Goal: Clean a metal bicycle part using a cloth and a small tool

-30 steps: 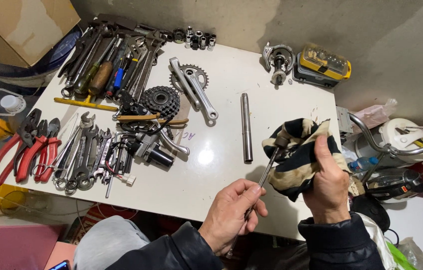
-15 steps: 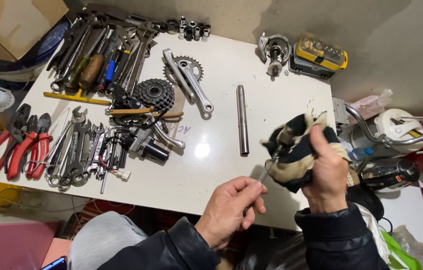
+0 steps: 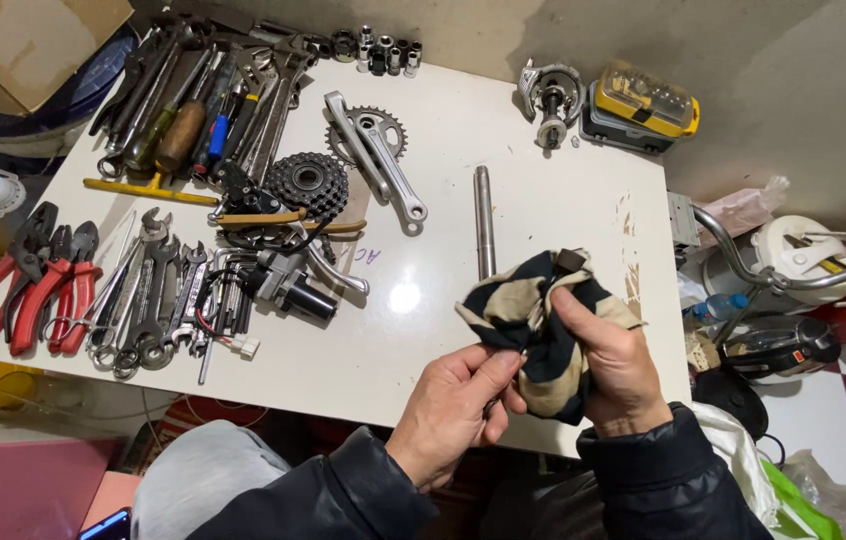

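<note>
My right hand (image 3: pixel 611 366) grips a black-and-beige striped rag (image 3: pixel 533 320) bunched around a thin metal rod, whose dark end cap (image 3: pixel 571 260) pokes out at the top of the cloth. My left hand (image 3: pixel 455 404) pinches the lower end of that rod just under the rag; the shaft itself is hidden by cloth and fingers. Both hands hover over the near edge of the white table (image 3: pixel 423 340). A steel tube (image 3: pixel 484 222) lies on the table just beyond the rag.
Wrenches (image 3: pixel 148 305), red pliers (image 3: pixel 38 290) and more tools (image 3: pixel 203 100) crowd the table's left side. A crankset (image 3: pixel 375 155), a cassette (image 3: pixel 308 185) and sockets (image 3: pixel 378 52) lie mid-table. A yellow bit case (image 3: pixel 643 108) sits far right. Handlebars (image 3: pixel 793 275) stand off to the right.
The rag and my right hand have slid down and left along the rod toward my left hand. The bare shaft seen earlier is now covered, and its end cap shows above the cloth.
</note>
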